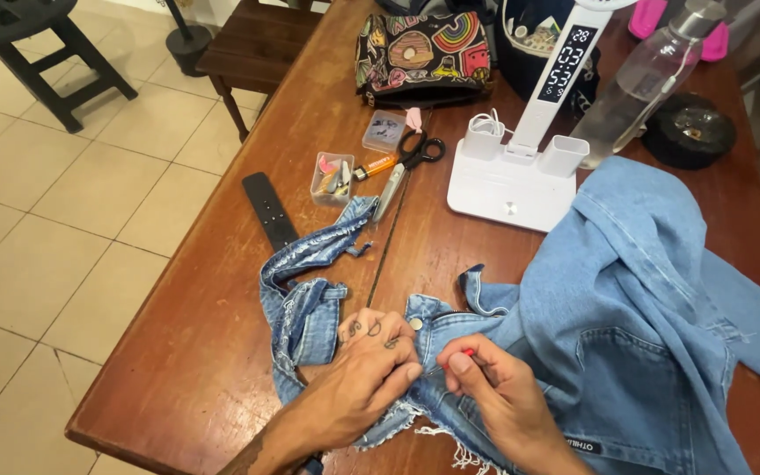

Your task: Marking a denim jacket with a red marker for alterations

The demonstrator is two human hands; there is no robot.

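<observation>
The light-blue denim garment (626, 317) lay spread over the near right part of the wooden table (222, 352), its long axis running roughly left to right, with a frayed strip (310, 255) trailing from its left end up toward the scissors (406, 167) and the bulk of the cloth bunched toward the right edge. A small red-handled tool (456, 358), thin and only partly visible, pointed leftward toward the metal button (415, 324) at the waistband; what kind of tool it was could not be told. The right hand (494, 396) pinched that tool between thumb and fingers, closed around it, resting on the denim just right of the button. The left hand (371, 369) lay pressed on the cloth just left of it, fingers curled and pinching the fabric at the waistband, the fingertips nearly meeting those of the right hand. Farther back, a small clear plastic box (331, 179) held a jumble of small coloured pieces, and a second clear flat box (384, 130) lay beyond it, its contents too small to make out. An orange lighter (375, 167) sat between the first box and the scissors. A white desk lamp base (507, 189) carried two white cups, one with a coiled white cord (485, 121) in it. A clear bottle (644, 79) leaned beside the lamp, a patterned pouch (422, 53) stood at the far edge, and a black strap (269, 211) lay to the left.
</observation>
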